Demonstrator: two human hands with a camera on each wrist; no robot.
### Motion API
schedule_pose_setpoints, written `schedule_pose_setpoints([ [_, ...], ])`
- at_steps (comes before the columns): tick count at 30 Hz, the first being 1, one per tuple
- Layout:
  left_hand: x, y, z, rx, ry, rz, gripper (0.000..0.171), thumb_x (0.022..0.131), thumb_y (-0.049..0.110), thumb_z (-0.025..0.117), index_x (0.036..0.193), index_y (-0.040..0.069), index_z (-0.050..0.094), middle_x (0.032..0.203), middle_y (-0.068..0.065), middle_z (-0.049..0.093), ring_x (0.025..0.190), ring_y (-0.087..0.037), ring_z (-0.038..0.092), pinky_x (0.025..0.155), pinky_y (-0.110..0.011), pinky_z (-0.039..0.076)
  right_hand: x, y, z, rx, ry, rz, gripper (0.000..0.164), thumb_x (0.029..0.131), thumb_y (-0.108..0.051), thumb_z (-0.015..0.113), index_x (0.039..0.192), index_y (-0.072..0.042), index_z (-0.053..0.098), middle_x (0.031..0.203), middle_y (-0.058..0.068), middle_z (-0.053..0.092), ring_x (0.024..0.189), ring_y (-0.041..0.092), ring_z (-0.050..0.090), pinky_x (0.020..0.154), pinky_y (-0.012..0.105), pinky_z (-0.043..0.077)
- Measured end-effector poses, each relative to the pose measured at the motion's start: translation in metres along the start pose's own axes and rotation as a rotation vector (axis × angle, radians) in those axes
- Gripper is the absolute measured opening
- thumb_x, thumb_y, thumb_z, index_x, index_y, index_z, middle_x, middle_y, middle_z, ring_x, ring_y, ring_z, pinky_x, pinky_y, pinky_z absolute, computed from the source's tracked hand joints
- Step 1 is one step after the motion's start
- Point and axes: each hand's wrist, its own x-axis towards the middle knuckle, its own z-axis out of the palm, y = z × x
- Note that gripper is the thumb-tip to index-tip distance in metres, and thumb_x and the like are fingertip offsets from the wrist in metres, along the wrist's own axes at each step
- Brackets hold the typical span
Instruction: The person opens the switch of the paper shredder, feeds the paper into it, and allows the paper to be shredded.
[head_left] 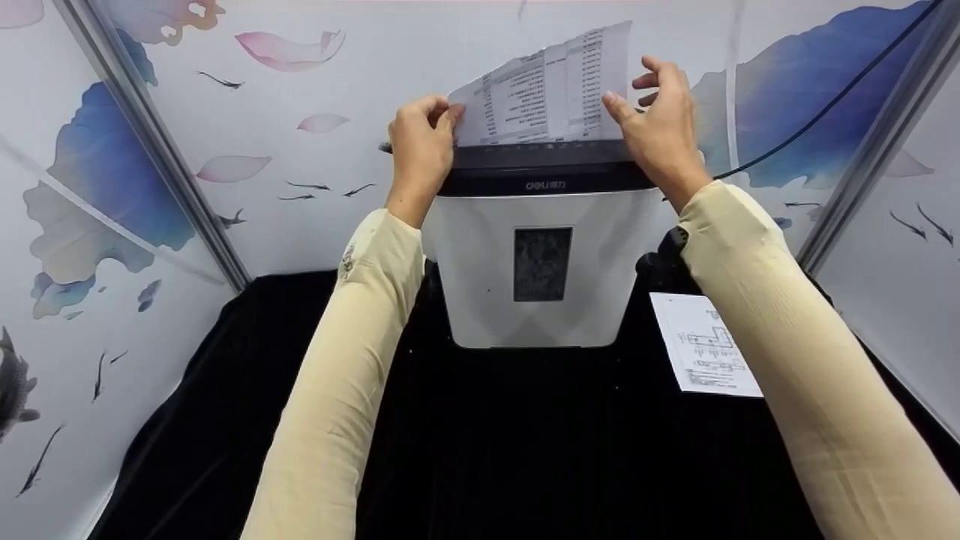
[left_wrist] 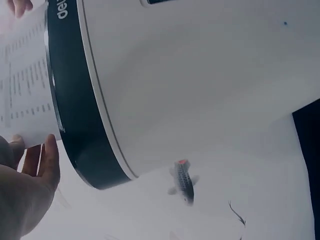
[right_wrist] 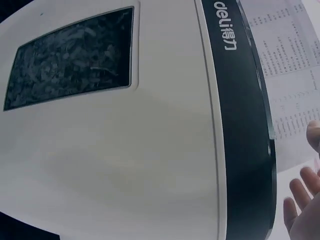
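Note:
A printed sheet of paper (head_left: 559,90) stands upright in the top slot of a white paper shredder (head_left: 480,247) with a black lid. Its lower part is hidden inside the slot, and its top edge slants up to the right. At the sheet's left edge, my left hand (head_left: 425,139) pinches the paper between thumb and fingers, just above the lid. My right hand (head_left: 664,120) is beside the right edge, thumb and fingers spread apart, with the thumb tip overlapping the sheet. The right wrist view shows these spread fingers (right_wrist: 299,194) near the paper's edge too.
Another printed sheet (head_left: 705,345) lies on the black cloth (head_left: 517,435) right of the shredder, partly behind my right sleeve. Shreds show through the bin window (right_wrist: 75,57). A black cable (head_left: 832,101) runs along the right. Painted panels (head_left: 285,97) enclose the back and sides.

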Motion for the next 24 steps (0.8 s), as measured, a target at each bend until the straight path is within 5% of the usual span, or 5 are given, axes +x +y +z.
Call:
schedule_pose_setpoints([
  [3,0.001,-0.003,-0.004,0.032,-0.021,0.001,0.023,0.099,0.022,0.063,0.099,0.002,0.074,0.088,-0.004,0.068,0.078,-0.009,0.052,0.068,-0.016,0.037,0.0,-0.001,0.001,0.017,-0.008,0.01,0.062,0.098,-0.032,0.065,0.152,-0.014,0.039,0.141,0.006,0.053,0.122,0.017,0.049,0.1,0.026,0.045],
  [7,0.003,-0.007,-0.01,0.061,-0.027,0.006,0.023,0.1,0.022,0.062,0.099,0.002,0.073,0.092,-0.005,0.069,0.082,-0.011,0.053,0.07,-0.017,0.037,0.001,-0.001,0.001,0.019,0.006,0.024,0.055,0.098,-0.029,0.065,0.147,-0.014,0.047,0.112,-0.006,0.061,0.103,0.008,0.051,0.089,0.021,0.044],
  [13,0.002,-0.01,-0.014,0.051,-0.015,-0.005,0.021,0.1,0.021,0.062,0.104,0.003,0.073,0.103,-0.009,0.074,0.09,-0.013,0.059,0.08,-0.02,0.044,0.001,0.003,-0.002,-0.071,-0.005,-0.006,0.034,0.096,-0.03,0.068,0.116,-0.003,0.07,0.085,-0.012,0.048,0.082,0.002,0.045,0.076,0.018,0.036],
  [17,-0.001,-0.008,-0.01,0.066,-0.027,0.005,0.022,0.1,0.023,0.062,0.107,0.006,0.074,0.108,-0.008,0.075,0.097,-0.014,0.061,0.093,-0.026,0.043,-0.001,0.009,-0.003,-0.178,-0.012,-0.027,0.032,0.098,-0.029,0.066,0.106,0.002,0.072,0.092,-0.004,0.049,0.096,0.014,0.048,0.085,0.027,0.037],
  [24,-0.008,-0.009,-0.003,0.118,-0.047,0.054,0.023,0.099,0.021,0.064,0.116,0.009,0.074,0.114,-0.005,0.076,0.106,-0.017,0.068,0.1,-0.034,0.037,-0.006,0.016,-0.007,-0.258,-0.084,0.044,0.037,0.097,-0.024,0.064,0.128,-0.003,0.066,0.139,0.019,0.052,0.135,0.033,0.039,0.111,0.047,0.029],
])
